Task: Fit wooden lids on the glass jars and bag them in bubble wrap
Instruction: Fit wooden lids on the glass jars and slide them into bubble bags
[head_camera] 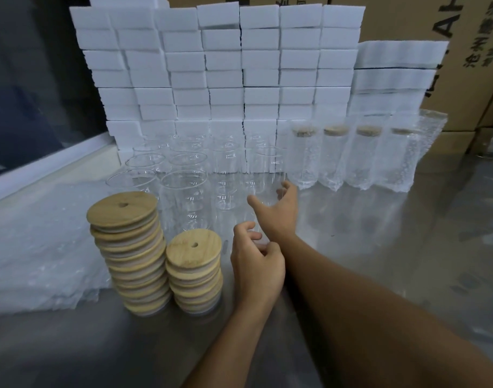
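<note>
- Glass jars (183,191), clear and open-topped, stand in rows at the centre of the frame on the metal table (379,247); I can hardly make out their walls against the white behind.
- My right hand (279,211) reaches to the nearest jar on the right of the group (263,175), thumb and fingers spread around its base; I cannot tell whether it grips yet.
- My left hand (256,264) sits just below it, fingers curled; what it holds, if anything, is blurred.
- Two stacks of round wooden lids (127,247), each lid with a small hole, stand at lower left; the shorter stack (195,273) touches the taller.
- Four lidded jars in bubble wrap (351,158) stand in a row at centre right.
- Flat bubble wrap (38,247) lies at left.
- White foam blocks (211,65) are piled behind; cardboard boxes (463,51) at upper right.
</note>
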`<state>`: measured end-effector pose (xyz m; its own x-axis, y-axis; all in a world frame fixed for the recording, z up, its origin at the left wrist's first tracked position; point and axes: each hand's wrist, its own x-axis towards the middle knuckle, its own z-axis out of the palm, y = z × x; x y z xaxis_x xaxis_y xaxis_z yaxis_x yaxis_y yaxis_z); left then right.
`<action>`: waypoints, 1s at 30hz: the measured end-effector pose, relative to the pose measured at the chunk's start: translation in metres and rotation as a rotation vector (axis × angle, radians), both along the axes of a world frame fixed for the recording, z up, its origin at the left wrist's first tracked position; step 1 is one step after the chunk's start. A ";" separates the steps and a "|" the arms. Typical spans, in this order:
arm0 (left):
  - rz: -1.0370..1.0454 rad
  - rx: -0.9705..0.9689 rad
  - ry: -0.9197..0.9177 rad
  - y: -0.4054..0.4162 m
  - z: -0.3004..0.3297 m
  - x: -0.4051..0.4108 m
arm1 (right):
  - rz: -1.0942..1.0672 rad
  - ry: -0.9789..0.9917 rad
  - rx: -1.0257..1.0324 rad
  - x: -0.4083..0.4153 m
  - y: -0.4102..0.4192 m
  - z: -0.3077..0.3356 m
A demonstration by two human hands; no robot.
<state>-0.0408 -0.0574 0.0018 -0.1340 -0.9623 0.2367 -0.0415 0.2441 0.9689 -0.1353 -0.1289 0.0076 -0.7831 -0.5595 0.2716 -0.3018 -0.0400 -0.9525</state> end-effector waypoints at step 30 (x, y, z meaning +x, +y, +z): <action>-0.108 0.079 0.131 0.005 0.004 0.006 | 0.216 0.061 -0.082 0.027 0.126 0.009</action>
<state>-0.0345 -0.0522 0.0054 -0.2103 -0.9603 0.1835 0.1089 0.1635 0.9805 -0.1087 -0.0024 0.0170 -0.6282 -0.6862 0.3667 -0.3351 -0.1867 -0.9235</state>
